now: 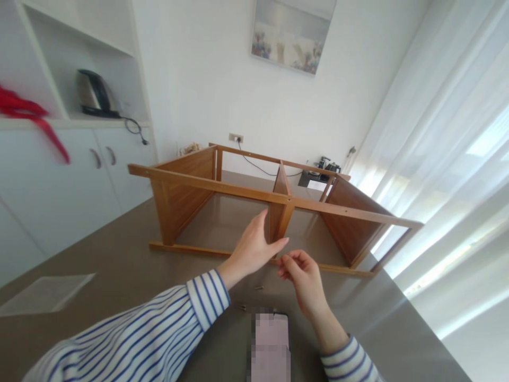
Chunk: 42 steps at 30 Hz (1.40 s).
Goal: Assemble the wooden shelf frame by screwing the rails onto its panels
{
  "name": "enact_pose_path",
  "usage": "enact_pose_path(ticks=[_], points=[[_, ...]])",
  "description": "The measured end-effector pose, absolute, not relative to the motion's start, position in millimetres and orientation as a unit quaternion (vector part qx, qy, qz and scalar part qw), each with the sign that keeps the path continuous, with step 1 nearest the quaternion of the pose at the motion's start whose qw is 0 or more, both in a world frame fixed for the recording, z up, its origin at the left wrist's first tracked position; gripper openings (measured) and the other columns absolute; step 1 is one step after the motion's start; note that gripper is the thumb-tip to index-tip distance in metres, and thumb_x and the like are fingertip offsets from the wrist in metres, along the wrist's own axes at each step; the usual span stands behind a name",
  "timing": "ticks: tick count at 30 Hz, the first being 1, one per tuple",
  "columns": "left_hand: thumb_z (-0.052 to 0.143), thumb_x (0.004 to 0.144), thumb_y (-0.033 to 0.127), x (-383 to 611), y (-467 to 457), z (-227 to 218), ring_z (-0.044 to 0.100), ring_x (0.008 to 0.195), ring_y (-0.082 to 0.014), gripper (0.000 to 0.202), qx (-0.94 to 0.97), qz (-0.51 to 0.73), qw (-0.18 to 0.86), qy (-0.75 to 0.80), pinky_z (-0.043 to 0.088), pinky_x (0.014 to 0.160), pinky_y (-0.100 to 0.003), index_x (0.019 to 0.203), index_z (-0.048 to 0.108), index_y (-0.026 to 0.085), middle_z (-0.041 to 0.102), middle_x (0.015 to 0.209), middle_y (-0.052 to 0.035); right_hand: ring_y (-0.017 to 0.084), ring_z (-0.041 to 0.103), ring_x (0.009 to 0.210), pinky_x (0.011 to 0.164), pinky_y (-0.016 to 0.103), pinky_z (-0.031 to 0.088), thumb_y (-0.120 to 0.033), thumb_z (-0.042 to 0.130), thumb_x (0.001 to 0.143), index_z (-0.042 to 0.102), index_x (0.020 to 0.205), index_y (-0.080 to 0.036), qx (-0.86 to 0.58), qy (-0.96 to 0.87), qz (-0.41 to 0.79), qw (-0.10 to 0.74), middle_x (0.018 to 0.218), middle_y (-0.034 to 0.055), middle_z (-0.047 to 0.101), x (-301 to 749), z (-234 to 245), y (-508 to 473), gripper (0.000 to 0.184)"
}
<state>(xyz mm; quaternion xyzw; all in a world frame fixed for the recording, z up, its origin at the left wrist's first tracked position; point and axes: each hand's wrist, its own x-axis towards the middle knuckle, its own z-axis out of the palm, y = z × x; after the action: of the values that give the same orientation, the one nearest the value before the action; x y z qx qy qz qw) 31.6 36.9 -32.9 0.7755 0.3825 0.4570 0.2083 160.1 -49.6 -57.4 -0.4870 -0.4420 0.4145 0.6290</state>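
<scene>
A brown wooden shelf frame (217, 185) lies on its side on the table, with end panels and a middle shelf board (283, 220). My left hand (252, 246) is at the lower end of that board, thumb and fingers spread; whether it touches the wood I cannot tell. Just right of it, by the frame's lower rail (338, 269), my right hand (302, 270) has its thumb and fingertips pinched together. Anything between those fingertips is too small to make out. Small screws (259, 287) lie on the table below my hands, several in all, near a phone (281, 323) whose screen is blurred out.
A clear plastic bag (47, 294) lies flat on the grey-brown table (131, 281) at left. White cabinets (75, 175) hold a kettle (93, 93) and red cloth (24, 106). Behind the frame stands a dark tea set (326, 167). White curtains (449, 159) hang at right.
</scene>
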Motion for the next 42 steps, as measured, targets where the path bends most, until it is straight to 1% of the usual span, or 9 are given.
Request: enact_pose_path(ticks=[2,4,10,15,19,22,29,33,42], points=[[0.063,0.077,0.049,49,43,-31,0.035,0.135,-0.0311,0.087,0.785,0.465,0.140,0.385,0.033,0.109,-0.047,0.144,0.020,0.014,0.033,0.147,-0.0189,0.010,0.057,0.053,0.052,0.023,0.045,-0.042,0.068,0.073,0.053,0.076,-0.019,-0.488,-0.440,0.401,0.638,0.069,0.0006,0.065,162,-56,-48,0.028],[0.062,0.078,0.046,65,50,-33,0.032,0.137,-0.0320,0.087,0.779,0.470,0.102,0.402,0.033,0.109,-0.047,0.145,0.017,0.013,0.031,0.148,-0.0198,0.010,0.055,0.052,0.051,0.023,0.044,-0.042,0.069,0.073,0.053,0.075,-0.019,-0.490,-0.441,0.388,0.645,0.065,-0.0009,0.063,163,-55,-47,0.028],[0.055,0.083,0.037,81,62,-40,0.041,0.131,-0.0298,0.069,0.776,0.459,0.035,0.432,0.041,0.103,-0.041,0.141,0.025,0.013,0.042,0.141,-0.0182,0.011,0.053,0.051,0.048,0.023,0.043,-0.044,0.069,0.073,0.057,0.077,-0.019,-0.509,-0.450,0.342,0.650,0.064,-0.0016,0.060,167,-54,-50,0.028],[0.051,0.083,0.040,74,58,-35,0.056,0.110,-0.0307,0.050,0.783,0.405,0.033,0.471,0.050,0.083,-0.040,0.124,0.041,0.012,0.053,0.122,-0.0173,0.015,0.060,0.067,0.057,0.026,0.048,-0.040,0.060,0.084,0.065,0.088,-0.020,-0.571,-0.524,0.141,0.617,0.079,0.0048,0.066,183,-32,-60,0.021],[0.050,0.083,0.043,73,60,-36,0.060,0.098,-0.0282,0.040,0.789,0.370,0.068,0.485,0.049,0.076,-0.037,0.111,0.045,0.015,0.058,0.106,-0.0128,0.018,0.062,0.078,0.069,0.029,0.050,-0.032,0.054,0.089,0.065,0.092,-0.022,-0.540,-0.620,-0.052,0.567,0.086,0.0054,0.067,192,29,-51,0.015],[0.050,0.083,0.042,73,62,-38,0.061,0.096,-0.0270,0.034,0.793,0.365,0.087,0.480,0.048,0.074,-0.036,0.106,0.045,0.017,0.060,0.101,-0.0110,0.018,0.062,0.079,0.072,0.030,0.050,-0.030,0.053,0.090,0.066,0.094,-0.023,-0.524,-0.681,-0.125,0.495,0.087,0.0041,0.068,193,75,-30,0.015],[0.049,0.081,0.036,71,60,-32,0.061,0.099,-0.0307,0.042,0.809,0.344,0.086,0.469,0.048,0.074,-0.039,0.116,0.041,0.014,0.059,0.103,-0.0133,0.017,0.065,0.081,0.074,0.029,0.050,-0.030,0.049,0.093,0.068,0.104,-0.024,-0.487,-0.804,-0.082,0.331,0.089,0.0022,0.071,198,102,5,0.022],[0.046,0.083,0.036,71,60,-28,0.062,0.098,-0.0320,0.048,0.819,0.338,0.077,0.458,0.048,0.074,-0.041,0.123,0.037,0.012,0.057,0.110,-0.0162,0.016,0.066,0.081,0.074,0.027,0.049,-0.030,0.046,0.095,0.066,0.102,-0.022,-0.480,-0.809,-0.075,0.331,0.088,0.0022,0.071,199,99,5,0.023],[0.045,0.085,0.036,72,62,-24,0.065,0.088,-0.0313,0.051,0.817,0.338,0.065,0.463,0.048,0.071,-0.040,0.128,0.035,0.011,0.060,0.107,-0.0150,0.015,0.066,0.076,0.069,0.024,0.047,-0.030,0.045,0.095,0.062,0.097,-0.023,-0.506,-0.787,-0.067,0.347,0.087,0.0004,0.071,196,102,7,0.019]])
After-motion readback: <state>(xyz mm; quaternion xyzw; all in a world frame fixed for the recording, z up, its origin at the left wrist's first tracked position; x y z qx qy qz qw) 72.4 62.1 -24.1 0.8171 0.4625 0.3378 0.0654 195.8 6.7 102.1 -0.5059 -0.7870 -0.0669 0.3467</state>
